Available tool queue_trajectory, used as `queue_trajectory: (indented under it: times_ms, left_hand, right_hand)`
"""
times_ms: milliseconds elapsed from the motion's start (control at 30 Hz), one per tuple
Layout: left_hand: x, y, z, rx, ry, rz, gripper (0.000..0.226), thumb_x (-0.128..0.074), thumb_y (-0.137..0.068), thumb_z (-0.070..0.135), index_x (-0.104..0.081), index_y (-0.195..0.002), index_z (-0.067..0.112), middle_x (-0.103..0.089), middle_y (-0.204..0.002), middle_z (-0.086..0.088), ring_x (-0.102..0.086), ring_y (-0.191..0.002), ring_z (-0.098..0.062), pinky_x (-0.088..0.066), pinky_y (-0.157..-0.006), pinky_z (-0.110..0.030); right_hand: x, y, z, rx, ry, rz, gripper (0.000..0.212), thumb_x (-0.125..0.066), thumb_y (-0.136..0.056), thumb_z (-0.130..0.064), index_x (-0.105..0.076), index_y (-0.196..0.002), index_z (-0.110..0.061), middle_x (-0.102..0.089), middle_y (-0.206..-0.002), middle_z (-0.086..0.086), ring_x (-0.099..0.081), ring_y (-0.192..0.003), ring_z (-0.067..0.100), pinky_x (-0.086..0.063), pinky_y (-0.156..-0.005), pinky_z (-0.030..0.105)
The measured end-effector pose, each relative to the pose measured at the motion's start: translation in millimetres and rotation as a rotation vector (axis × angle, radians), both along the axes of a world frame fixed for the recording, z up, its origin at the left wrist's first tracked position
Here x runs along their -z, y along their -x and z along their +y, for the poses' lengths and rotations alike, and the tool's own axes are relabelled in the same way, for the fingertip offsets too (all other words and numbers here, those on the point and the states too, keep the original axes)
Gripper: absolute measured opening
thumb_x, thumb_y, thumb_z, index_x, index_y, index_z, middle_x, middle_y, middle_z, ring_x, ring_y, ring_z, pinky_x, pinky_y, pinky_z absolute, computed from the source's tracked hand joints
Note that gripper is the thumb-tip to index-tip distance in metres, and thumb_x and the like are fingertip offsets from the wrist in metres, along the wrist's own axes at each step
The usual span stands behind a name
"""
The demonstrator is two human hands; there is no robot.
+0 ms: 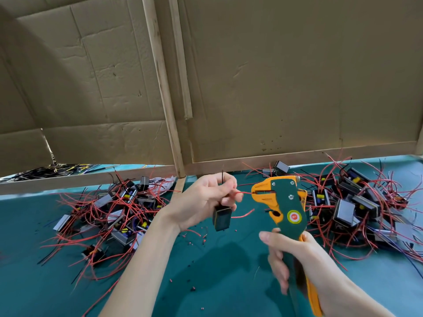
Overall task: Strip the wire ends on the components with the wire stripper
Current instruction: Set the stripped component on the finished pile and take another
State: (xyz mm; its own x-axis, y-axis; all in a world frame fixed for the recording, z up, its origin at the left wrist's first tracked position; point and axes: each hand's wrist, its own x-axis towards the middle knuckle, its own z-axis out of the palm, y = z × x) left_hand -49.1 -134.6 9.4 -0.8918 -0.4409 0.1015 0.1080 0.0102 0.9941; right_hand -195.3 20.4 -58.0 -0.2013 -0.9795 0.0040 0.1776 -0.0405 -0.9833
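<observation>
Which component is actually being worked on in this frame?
The black component hanging below the left hand, whose red wire runs to the wire stripper; all others lie in the left pile and right pile on the green table.

In front I see a wall of brown cardboard (286, 76), creased and dented, with 2 pale wooden slats (163, 88) running up it side by side. A wooden rail (80, 181) lies along its lower edge on the left. The table cover (217, 271) is teal. Behind the rail (far left) lies a bundle of black and yellow cables (57, 169), and close to the rail a crumpled paper (163, 180).
</observation>
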Motion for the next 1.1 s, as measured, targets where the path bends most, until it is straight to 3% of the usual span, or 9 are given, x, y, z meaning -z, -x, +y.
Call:
queue_trajectory:
  times_ms: [133,233,333,400,533,600,700,867,1100]
  left_hand:
    - [6,11,4,-0.083,0.021,0.056,0.022,-0.051,-0.088,0.024,-0.067,-0.081,0.012,-0.066,-0.075,0.000,-0.044,-0.059,-0.007,-0.045,-0.075,-0.024]
    - [5,10,1,-0.192,0.095,0.091,0.029,-0.048,-0.090,0.028,-0.074,-0.093,0.014,-0.062,-0.073,0.001,-0.050,-0.068,-0.011,-0.044,-0.077,-0.019]
    - [3,9,0,-0.315,0.240,0.073,0.033,-0.045,-0.092,0.030,-0.070,-0.106,0.014,-0.050,-0.065,-0.001,-0.046,-0.073,-0.017,-0.042,-0.093,-0.031]
    - [1,9,2,-0.364,0.320,0.035,0.036,-0.042,-0.095,0.031,-0.068,-0.111,0.013,-0.042,-0.063,0.001,-0.045,-0.065,-0.010,-0.045,-0.093,-0.032]
    - [0,13,5,-0.390,0.472,-0.202,0.035,-0.031,-0.105,0.028,-0.054,-0.130,0.023,-0.043,-0.079,0.009,-0.059,-0.076,0.002,-0.042,-0.086,-0.010]
    - [0,16,8,-0.413,0.529,-0.216,0.032,-0.034,-0.104,0.021,-0.050,-0.132,0.023,-0.045,-0.085,0.009,-0.061,-0.082,0.001,-0.042,-0.081,-0.011]
    - [0,17,10,-0.428,0.514,-0.091,0.031,-0.050,-0.098,0.005,-0.060,-0.124,0.016,-0.050,-0.080,0.002,-0.061,-0.074,-0.009,-0.049,-0.082,-0.018]
    - [-6,12,10,-0.426,0.440,0.088,0.018,-0.075,-0.075,0.004,-0.076,-0.081,0.021,-0.069,-0.063,0.000,-0.064,-0.056,-0.015,-0.054,-0.064,-0.026]
    - [-13,10,18,-0.331,0.492,0.050,0.009,-0.075,-0.081,0.014,-0.077,-0.079,0.023,-0.065,-0.064,0.004,-0.053,-0.058,-0.012,-0.044,-0.058,-0.021]
  right_hand:
    - [-2,8,-5,-0.149,0.057,-0.165,0.041,-0.094,-0.052,-0.032,-0.063,-0.067,-0.009,-0.055,-0.061,0.024,-0.060,-0.054,0.037,-0.053,-0.056,0.043]
    - [-4,10,-11,-0.156,0.099,-0.298,0.044,-0.096,-0.045,-0.019,-0.067,-0.075,-0.006,-0.059,-0.071,0.028,-0.063,-0.068,0.045,-0.055,-0.067,0.050]
    - [-4,15,-11,-0.118,0.124,-0.341,0.042,-0.093,-0.050,-0.010,-0.066,-0.081,-0.001,-0.060,-0.075,0.030,-0.066,-0.082,0.051,-0.056,-0.074,0.052]
    - [-5,18,-9,-0.106,0.110,-0.358,0.041,-0.090,-0.053,-0.008,-0.065,-0.084,0.000,-0.062,-0.078,0.031,-0.064,-0.093,0.056,-0.056,-0.078,0.056]
    - [-6,18,-6,-0.160,0.073,-0.322,0.043,-0.094,-0.052,-0.013,-0.069,-0.085,-0.003,-0.063,-0.083,0.032,-0.064,-0.088,0.055,-0.053,-0.079,0.058]
    - [-7,16,-6,-0.174,0.042,-0.316,0.045,-0.094,-0.050,-0.012,-0.068,-0.085,-0.002,-0.062,-0.082,0.032,-0.064,-0.083,0.054,-0.054,-0.077,0.058]
    - [-8,14,-6,-0.191,0.017,-0.307,0.045,-0.094,-0.049,-0.012,-0.068,-0.084,-0.001,-0.061,-0.081,0.032,-0.064,-0.081,0.054,-0.055,-0.075,0.057]
    - [-10,15,-3,-0.202,0.011,-0.282,0.040,-0.091,-0.055,-0.009,-0.067,-0.085,0.000,-0.062,-0.083,0.034,-0.064,-0.083,0.056,-0.054,-0.076,0.057]
    - [-14,12,-3,-0.227,0.030,-0.273,0.024,-0.080,-0.060,-0.003,-0.068,-0.081,0.000,-0.061,-0.078,0.033,-0.064,-0.077,0.053,-0.054,-0.074,0.057]
